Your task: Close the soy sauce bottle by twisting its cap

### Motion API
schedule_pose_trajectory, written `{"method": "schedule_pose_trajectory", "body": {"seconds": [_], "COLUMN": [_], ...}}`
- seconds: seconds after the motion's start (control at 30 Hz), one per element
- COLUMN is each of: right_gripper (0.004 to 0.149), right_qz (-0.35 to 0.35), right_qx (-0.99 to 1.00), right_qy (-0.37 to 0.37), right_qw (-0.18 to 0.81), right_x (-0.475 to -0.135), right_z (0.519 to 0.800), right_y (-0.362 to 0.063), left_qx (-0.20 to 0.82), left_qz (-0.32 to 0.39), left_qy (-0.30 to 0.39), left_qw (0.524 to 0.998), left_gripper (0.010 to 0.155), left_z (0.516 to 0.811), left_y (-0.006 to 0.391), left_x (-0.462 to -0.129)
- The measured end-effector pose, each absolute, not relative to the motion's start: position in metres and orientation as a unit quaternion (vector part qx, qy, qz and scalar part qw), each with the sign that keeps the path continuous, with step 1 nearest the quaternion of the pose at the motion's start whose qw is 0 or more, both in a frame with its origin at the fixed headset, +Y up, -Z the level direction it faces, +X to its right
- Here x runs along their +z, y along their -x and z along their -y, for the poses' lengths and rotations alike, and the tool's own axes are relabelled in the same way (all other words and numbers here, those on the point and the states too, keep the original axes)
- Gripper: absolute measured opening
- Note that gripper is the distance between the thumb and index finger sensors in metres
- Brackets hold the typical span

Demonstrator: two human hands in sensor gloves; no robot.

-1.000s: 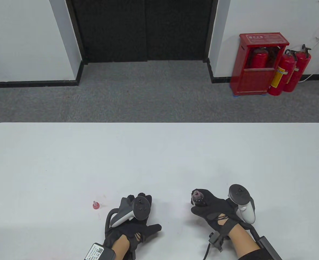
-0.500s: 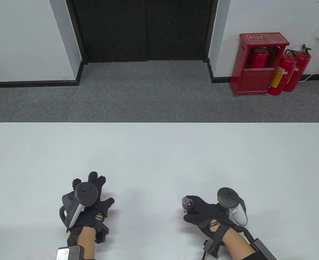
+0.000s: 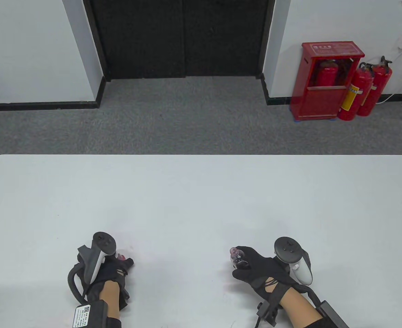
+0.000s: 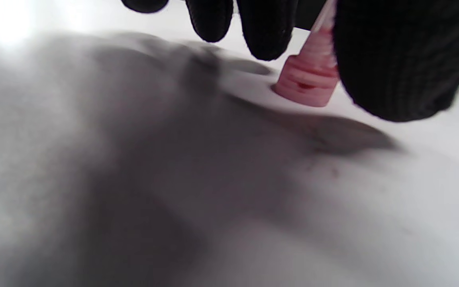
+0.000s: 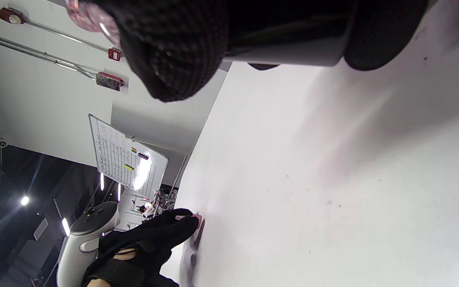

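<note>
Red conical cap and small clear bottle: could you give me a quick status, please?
Right hand holds small clear bottle, neck open. Left hand at red conical plastic cap, cap on white table. Nothing between.

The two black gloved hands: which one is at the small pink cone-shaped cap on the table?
The left hand: its fingers surround the small pink cone-shaped cap, whereas the right hand holds the open bottle.
</note>
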State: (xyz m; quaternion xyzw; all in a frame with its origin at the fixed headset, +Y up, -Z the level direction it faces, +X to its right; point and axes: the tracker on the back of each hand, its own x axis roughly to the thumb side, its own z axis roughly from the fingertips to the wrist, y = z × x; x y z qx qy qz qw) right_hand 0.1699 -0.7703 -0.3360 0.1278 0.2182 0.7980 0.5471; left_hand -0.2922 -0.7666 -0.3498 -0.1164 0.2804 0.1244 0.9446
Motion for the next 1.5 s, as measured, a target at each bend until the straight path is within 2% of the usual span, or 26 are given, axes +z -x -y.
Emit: {"method": "schedule_pose_trajectory", "body": {"seconds": [0.17,0.3,0.47,0.57,0.67,0.8,0.9,1.07,1.23,1.5], "right_gripper": [0.073,0.073,0.074,0.074,0.074,0.074,0.074,0.075,0.075,0.075], "right_qz": [-0.221,-0.221,-0.220,-0.216,-0.216,-0.216,-0.216,-0.215,-0.225,-0.240], "right_qx": [0.800,0.801,0.803,0.810,0.813,0.815,0.823,0.839,0.837,0.834], "right_qy": [-0.127,-0.126,-0.128,-0.131,-0.135,-0.140,-0.148,-0.177,-0.201,-0.217], "right_qw": [0.543,0.542,0.539,0.530,0.524,0.519,0.505,0.468,0.456,0.446], "right_x": [-0.335,-0.335,-0.335,-0.335,-0.334,-0.334,-0.333,-0.329,-0.323,-0.319], "right_z": [0.771,0.770,0.770,0.770,0.769,0.769,0.768,0.764,0.761,0.762], "right_y": [-0.170,-0.170,-0.170,-0.169,-0.168,-0.167,-0.164,-0.154,-0.145,-0.136], "left_qx": [0.125,0.116,0.128,0.172,0.209,0.313,0.414,0.435,0.428,0.410], "left_qz": [-0.292,-0.298,-0.287,-0.267,-0.217,-0.098,0.014,0.129,0.159,0.169], "left_qy": [0.109,0.108,0.101,0.059,0.010,-0.032,-0.029,-0.004,0.021,0.025], "left_qw": [0.942,0.941,0.944,0.947,0.954,0.944,0.910,0.891,0.889,0.896], "left_gripper": [0.075,0.063,0.060,0.061,0.062,0.062,0.061,0.062,0.062,0.062], "left_z": [0.767,0.770,0.769,0.757,0.739,0.723,0.715,0.711,0.720,0.724], "left_y": [0.293,0.292,0.291,0.286,0.273,0.245,0.211,0.156,0.132,0.120], "left_x": [-0.350,-0.351,-0.351,-0.349,-0.347,-0.339,-0.332,-0.321,-0.315,-0.312]}}
